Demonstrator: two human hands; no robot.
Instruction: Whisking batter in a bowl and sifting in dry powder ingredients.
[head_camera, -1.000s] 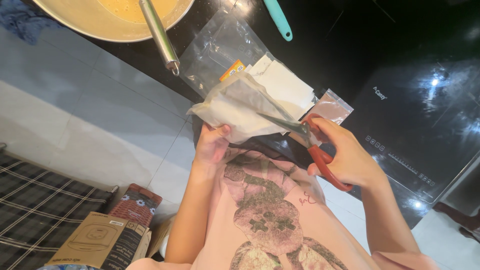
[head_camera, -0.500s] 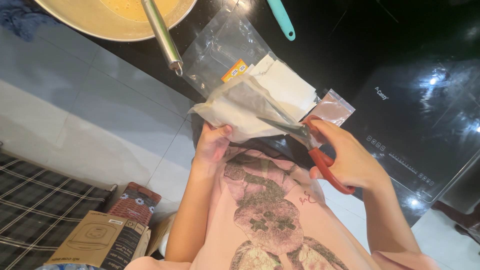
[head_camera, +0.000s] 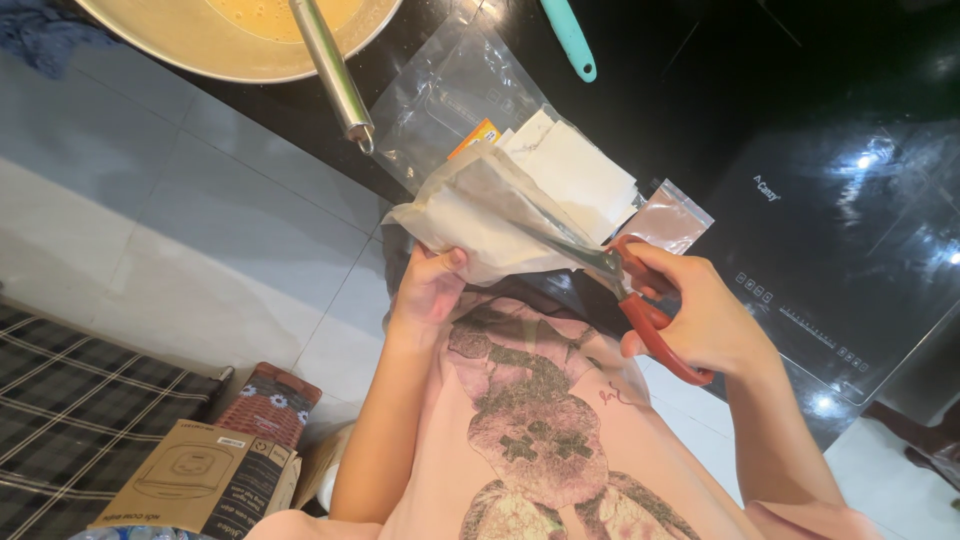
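My left hand (head_camera: 432, 288) grips the lower edge of a pale, crumpled plastic pouch (head_camera: 478, 218) held up over the edge of a black counter. My right hand (head_camera: 700, 312) holds red-handled scissors (head_camera: 640, 300), fingers through the handles. The scissor blades (head_camera: 560, 245) reach left into the pouch, partly hidden by its folds. Behind the pouch lie white folded packets (head_camera: 572, 172) and a small clear zip bag (head_camera: 668, 218).
A yellow bowl of batter (head_camera: 250, 40) with a steel handle (head_camera: 332, 70) sits at the counter's top left. A clear bag (head_camera: 440, 95) and a teal utensil handle (head_camera: 570, 40) lie on the counter (head_camera: 700, 90). A black induction hob (head_camera: 850, 250) is right. A cardboard box (head_camera: 195, 480) stands on the tiled floor.
The scissor blades have pushed slightly further left into the pouch. Both hands keep their hold and barely shift.
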